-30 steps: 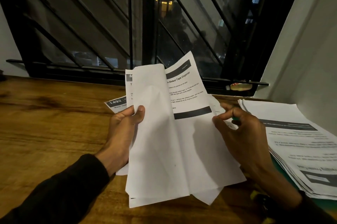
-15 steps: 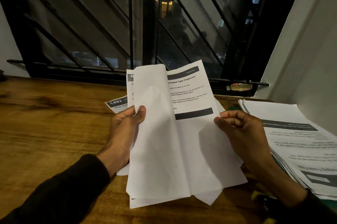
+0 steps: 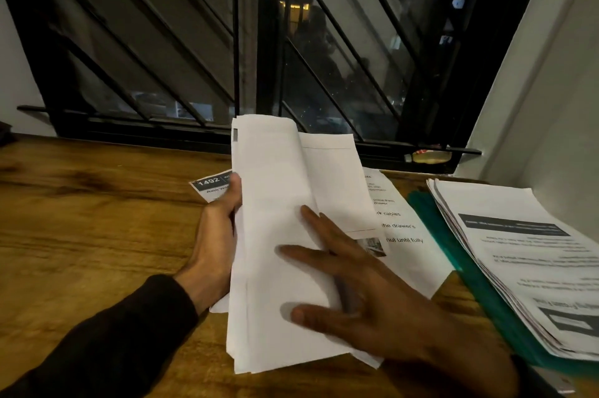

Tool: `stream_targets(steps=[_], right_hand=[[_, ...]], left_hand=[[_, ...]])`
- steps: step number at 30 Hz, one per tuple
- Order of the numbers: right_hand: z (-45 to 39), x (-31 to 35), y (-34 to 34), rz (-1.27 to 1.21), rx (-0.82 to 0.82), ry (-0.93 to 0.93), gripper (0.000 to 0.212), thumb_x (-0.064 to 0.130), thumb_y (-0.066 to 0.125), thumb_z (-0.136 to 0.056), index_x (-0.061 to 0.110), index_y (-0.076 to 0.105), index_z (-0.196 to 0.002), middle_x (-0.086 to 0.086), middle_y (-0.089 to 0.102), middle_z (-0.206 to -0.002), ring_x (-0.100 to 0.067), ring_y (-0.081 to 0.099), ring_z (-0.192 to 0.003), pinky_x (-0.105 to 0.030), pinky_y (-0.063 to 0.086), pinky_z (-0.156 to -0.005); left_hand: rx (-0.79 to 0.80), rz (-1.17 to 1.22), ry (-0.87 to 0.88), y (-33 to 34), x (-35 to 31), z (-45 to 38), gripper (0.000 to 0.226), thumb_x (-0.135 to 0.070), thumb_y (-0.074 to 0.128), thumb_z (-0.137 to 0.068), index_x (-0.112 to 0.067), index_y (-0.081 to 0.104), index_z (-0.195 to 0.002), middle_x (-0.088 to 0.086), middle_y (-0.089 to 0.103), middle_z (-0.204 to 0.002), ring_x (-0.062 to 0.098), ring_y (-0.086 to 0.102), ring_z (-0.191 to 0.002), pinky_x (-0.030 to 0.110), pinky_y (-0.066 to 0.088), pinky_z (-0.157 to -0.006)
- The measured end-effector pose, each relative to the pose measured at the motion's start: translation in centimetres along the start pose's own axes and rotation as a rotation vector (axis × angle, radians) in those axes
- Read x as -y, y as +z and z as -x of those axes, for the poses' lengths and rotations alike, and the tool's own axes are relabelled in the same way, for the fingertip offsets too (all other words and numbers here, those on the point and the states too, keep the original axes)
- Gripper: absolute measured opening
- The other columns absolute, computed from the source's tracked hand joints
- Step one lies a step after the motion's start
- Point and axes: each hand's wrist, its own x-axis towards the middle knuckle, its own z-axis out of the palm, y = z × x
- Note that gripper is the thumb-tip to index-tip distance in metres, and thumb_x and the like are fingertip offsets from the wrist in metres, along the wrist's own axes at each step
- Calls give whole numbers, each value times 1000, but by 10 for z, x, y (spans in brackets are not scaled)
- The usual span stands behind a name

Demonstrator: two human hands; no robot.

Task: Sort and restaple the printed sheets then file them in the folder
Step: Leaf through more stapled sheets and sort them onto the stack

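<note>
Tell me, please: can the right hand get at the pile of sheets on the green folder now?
Probably yes. The right hand lies flat on the held sheets, holding nothing, and the pile is uncovered beside it.

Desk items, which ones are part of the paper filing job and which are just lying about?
Job: held sheets, loose sheet, 1492 sheet, stack, green folder.
Lying about: bottle on window ledge.
</note>
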Motion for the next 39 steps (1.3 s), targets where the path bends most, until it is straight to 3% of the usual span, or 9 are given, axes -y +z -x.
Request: stream_targets(steps=[4,8,11,15,18,22,25,28,39], right_hand=[[0,1,-1,-21,-2,-14,64,60,56,-86,52,28,-143,42,-15,-148,15,-13,-139,-28,7,-117],[-3,-17,-8,-70,-339,88,52,62,53,-84,49,43,-133,34,25,-149,10,31,-134,-12,33,-104],[-1,-42,-16,-7,-652,329,41,39,61,-89,29,55,-128,22,46,-127,-4,52,-111,-18,48,-86],[3,-58,-26,-293,-705,481,24,17,67,-87,20,61,-110,20,65,-91,-3,67,-78,-7,48,-58],[3,-60,-27,-472,-714,452,18,13,69,-83,20,64,-99,19,71,-67,5,67,-66,-6,46,-51],[3,-58,-32,-397,-745,429,21,17,71,-80,25,62,-97,18,70,-61,5,67,-66,-13,47,-62],[2,-57,-30,-309,-742,401,18,19,70,-81,29,59,-91,24,67,-60,9,66,-67,-7,46,-57],[2,-57,-28,-287,-741,380,15,16,69,-82,25,59,-88,31,63,-57,15,63,-66,-2,45,-53],[2,-56,-25,-107,-797,364,10,30,71,-76,24,64,-77,22,66,-85,11,63,-72,-6,47,-63]], left_hand=[[7,-29,1,2,-1,1,38,-36,61,-90,-12,68,-120,12,73,-112,34,70,-102,52,55,-93],[-62,-68,31,2,3,-2,26,-17,65,-91,-9,70,-115,12,74,-111,36,69,-104,47,54,-92],[-72,-69,28,2,2,-2,28,-17,64,-91,-10,69,-118,10,74,-112,34,70,-103,42,55,-87],[-83,-79,34,2,3,-3,30,-19,65,-89,-10,69,-118,10,74,-111,34,71,-100,41,56,-84],[-89,-79,46,2,2,-2,29,-17,65,-89,-9,69,-117,10,74,-111,33,71,-100,42,56,-87],[-93,-71,46,2,2,-1,29,-17,65,-89,-9,69,-116,9,74,-111,30,72,-98,38,58,-81],[-85,-61,41,2,0,0,25,-15,64,-90,-9,70,-114,8,76,-106,26,74,-88,30,60,-65],[-97,-67,47,3,-1,1,25,-15,63,-91,-10,70,-115,8,75,-108,27,73,-94,29,60,-66],[-121,-64,55,5,-2,2,24,-13,64,-91,-9,70,-114,7,76,-105,26,74,-88,28,61,-63]])
